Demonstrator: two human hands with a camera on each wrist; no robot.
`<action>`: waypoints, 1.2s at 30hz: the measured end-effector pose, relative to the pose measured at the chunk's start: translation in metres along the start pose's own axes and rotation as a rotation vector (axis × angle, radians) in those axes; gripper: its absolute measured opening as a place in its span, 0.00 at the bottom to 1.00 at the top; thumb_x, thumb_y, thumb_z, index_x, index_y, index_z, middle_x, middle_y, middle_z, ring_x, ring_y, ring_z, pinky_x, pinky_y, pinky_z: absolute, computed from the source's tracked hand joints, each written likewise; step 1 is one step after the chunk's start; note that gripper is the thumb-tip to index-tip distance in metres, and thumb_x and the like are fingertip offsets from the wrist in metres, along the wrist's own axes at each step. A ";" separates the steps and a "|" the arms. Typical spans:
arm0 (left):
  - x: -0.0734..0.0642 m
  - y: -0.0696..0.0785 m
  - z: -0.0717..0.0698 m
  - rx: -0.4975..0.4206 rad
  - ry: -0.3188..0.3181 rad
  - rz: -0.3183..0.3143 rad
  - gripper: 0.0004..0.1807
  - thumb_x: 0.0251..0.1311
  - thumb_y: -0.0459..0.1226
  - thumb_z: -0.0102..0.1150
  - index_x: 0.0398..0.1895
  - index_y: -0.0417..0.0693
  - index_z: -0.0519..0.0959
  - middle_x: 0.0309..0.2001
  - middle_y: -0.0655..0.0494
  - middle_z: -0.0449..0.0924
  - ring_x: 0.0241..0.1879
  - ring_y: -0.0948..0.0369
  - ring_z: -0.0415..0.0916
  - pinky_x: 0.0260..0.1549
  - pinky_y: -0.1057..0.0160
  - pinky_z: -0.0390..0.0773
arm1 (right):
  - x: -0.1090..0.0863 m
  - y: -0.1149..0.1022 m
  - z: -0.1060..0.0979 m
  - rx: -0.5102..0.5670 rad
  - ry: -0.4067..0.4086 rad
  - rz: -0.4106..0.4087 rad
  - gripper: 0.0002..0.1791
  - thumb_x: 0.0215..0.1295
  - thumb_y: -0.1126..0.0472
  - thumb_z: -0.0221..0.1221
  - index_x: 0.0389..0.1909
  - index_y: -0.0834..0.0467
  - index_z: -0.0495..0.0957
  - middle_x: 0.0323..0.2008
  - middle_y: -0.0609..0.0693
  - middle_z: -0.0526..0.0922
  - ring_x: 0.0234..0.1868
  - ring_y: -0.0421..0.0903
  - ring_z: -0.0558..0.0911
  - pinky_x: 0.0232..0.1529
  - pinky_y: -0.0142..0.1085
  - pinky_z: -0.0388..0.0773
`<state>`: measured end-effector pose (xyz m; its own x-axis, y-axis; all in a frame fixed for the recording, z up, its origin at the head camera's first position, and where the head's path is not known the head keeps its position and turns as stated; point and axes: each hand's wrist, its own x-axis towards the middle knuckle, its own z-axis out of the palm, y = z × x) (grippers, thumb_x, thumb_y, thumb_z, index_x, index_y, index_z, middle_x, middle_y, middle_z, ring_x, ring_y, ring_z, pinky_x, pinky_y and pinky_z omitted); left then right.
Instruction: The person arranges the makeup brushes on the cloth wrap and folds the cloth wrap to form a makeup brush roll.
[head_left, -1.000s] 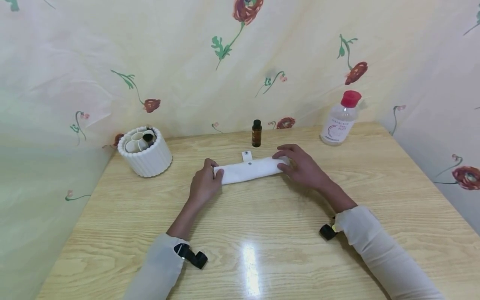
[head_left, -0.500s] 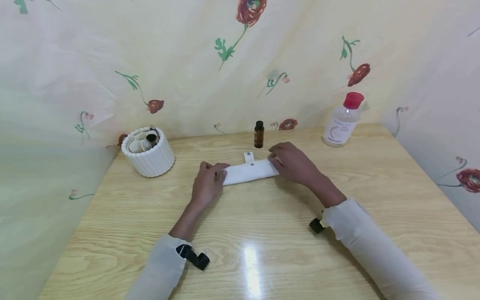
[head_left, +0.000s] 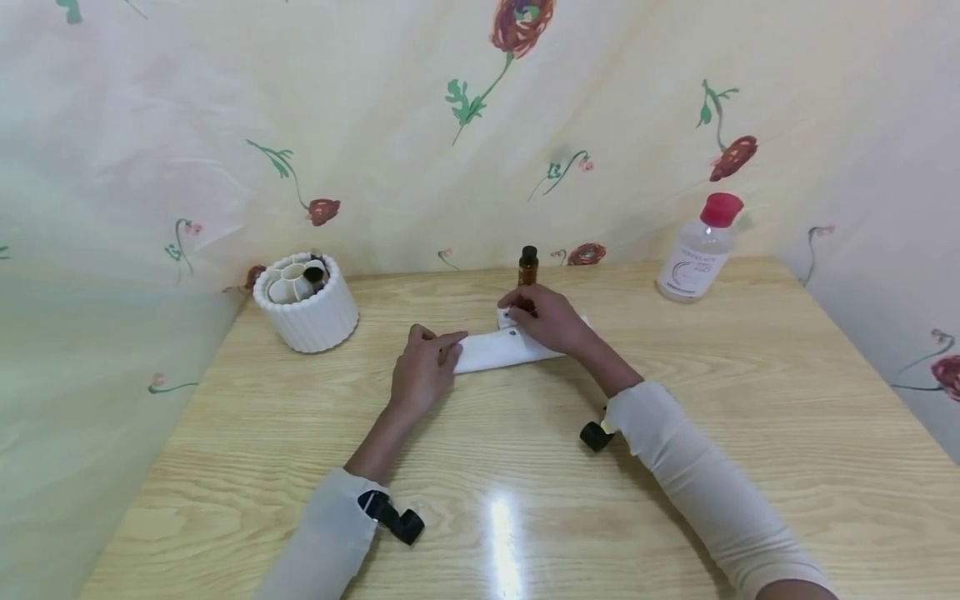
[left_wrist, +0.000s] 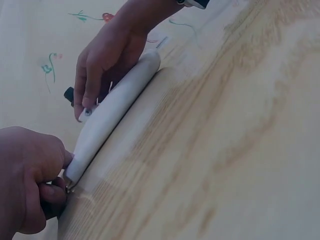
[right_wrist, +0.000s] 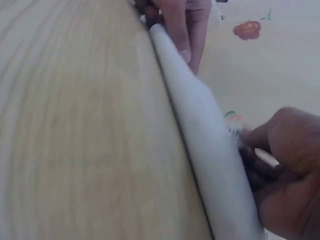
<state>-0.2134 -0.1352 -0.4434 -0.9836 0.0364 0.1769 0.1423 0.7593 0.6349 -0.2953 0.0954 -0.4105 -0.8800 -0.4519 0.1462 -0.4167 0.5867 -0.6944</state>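
A long, narrow white pouch (head_left: 487,352), folded flat, lies across the middle of the wooden table. My left hand (head_left: 423,371) grips its left end, and the left wrist view has the thumb on top with fingers curled at the end. From the pouch's far side sticks out a short tab (head_left: 504,318) with a metal snap. My right hand (head_left: 553,321) pinches this tab between thumb and finger; the snap stud (left_wrist: 88,112) shows at the fingertips in the left wrist view. The right hand covers part of the pouch's right half.
Just behind the right hand stands a small brown bottle (head_left: 528,265) with a black cap, partly hidden. A clear bottle (head_left: 697,258) with a red cap is at the back right. At the back left, a white ribbed holder (head_left: 307,312) contains brushes.
My right hand has left the pouch's right end, moved leftward and taken hold of the snap tab. The left hand stays at the left end.
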 end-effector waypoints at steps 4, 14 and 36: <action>-0.001 0.000 0.002 0.003 0.000 -0.002 0.15 0.72 0.43 0.57 0.59 0.60 0.83 0.46 0.51 0.68 0.16 0.64 0.63 0.12 0.65 0.66 | -0.007 0.005 -0.001 0.000 0.023 -0.021 0.07 0.73 0.62 0.59 0.45 0.52 0.84 0.45 0.49 0.84 0.45 0.47 0.80 0.48 0.44 0.76; -0.001 0.001 0.001 0.019 -0.001 -0.004 0.15 0.72 0.44 0.58 0.59 0.61 0.83 0.45 0.51 0.68 0.16 0.63 0.63 0.13 0.65 0.67 | -0.020 0.017 -0.008 0.055 -0.013 -0.253 0.06 0.69 0.65 0.63 0.43 0.53 0.83 0.42 0.45 0.84 0.46 0.44 0.82 0.49 0.42 0.81; -0.001 0.002 0.000 0.044 0.004 0.019 0.15 0.72 0.44 0.58 0.59 0.61 0.83 0.47 0.47 0.70 0.15 0.62 0.61 0.12 0.64 0.65 | -0.026 0.021 -0.008 -0.145 -0.068 -0.447 0.04 0.67 0.64 0.65 0.38 0.52 0.81 0.44 0.43 0.78 0.45 0.41 0.77 0.49 0.40 0.77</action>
<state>-0.2117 -0.1336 -0.4426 -0.9803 0.0488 0.1916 0.1560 0.7865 0.5976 -0.2832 0.1242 -0.4233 -0.5925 -0.7215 0.3582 -0.7826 0.4103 -0.4681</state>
